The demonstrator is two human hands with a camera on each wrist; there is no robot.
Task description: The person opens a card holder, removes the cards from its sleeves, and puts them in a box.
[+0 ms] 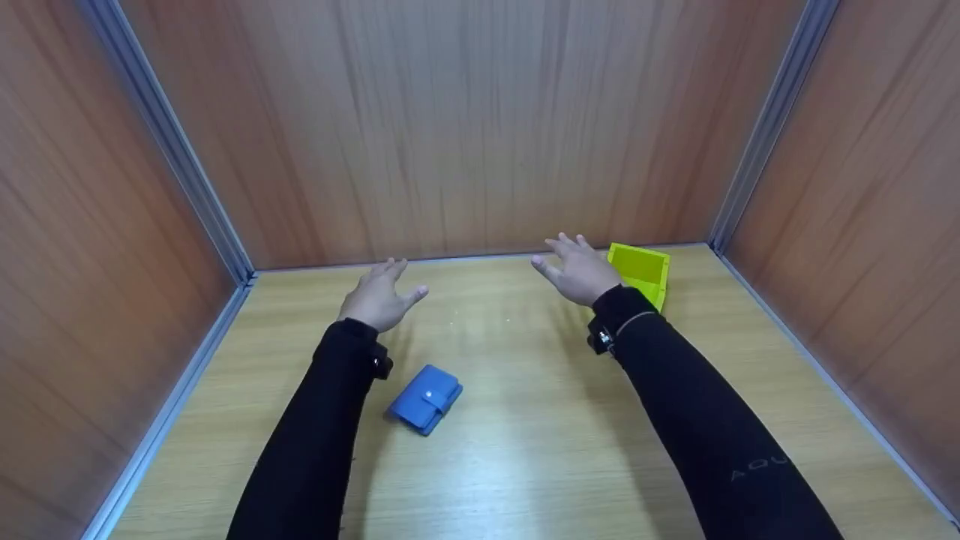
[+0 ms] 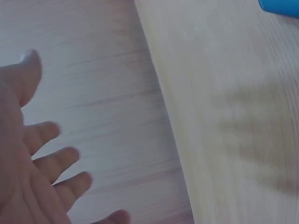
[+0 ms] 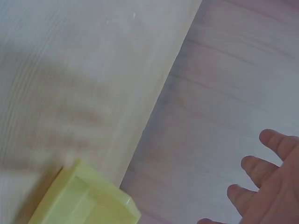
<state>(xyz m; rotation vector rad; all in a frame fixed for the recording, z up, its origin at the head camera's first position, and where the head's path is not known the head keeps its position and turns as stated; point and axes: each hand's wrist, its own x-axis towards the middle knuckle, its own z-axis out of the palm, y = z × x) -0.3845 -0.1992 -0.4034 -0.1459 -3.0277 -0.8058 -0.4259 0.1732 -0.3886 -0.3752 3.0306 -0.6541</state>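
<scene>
The box [image 1: 639, 264] stood at the far end of the table [image 1: 525, 450], close to the back wall [image 1: 480, 127]; set there, I guessed, to be handy for the right arm. The right hand [image 1: 577, 271] hung in the air just left of the box, fingers fanned apart, thumb out, nothing between them. Its sleeve [image 1: 720, 435] hid part of the box. The left hand [image 1: 375, 296] was raised too, well to the left of the box, its fingers parted and its thumb stretched wide, the palm bare. Finger shadows [image 2: 252, 128] on the wood told me that it was held above the surface; I took the loose spread of both hands as a sign that they bore no load.

The wallet [image 1: 424, 400] lay on the table, left of the box and nearer the person, and neither hand touched it. It was blue and smooth-looking, folded closed, with a short strap [image 1: 437, 403] and a pale snap [image 1: 428, 394] facing up. It rested at a slant on its broad side, probably because that sits steadiest, and the strap seemed to keep the fold together. The box was a bright yellow-green, its hollow turned to view; what lay behind the arm I couldn't tell.
</scene>
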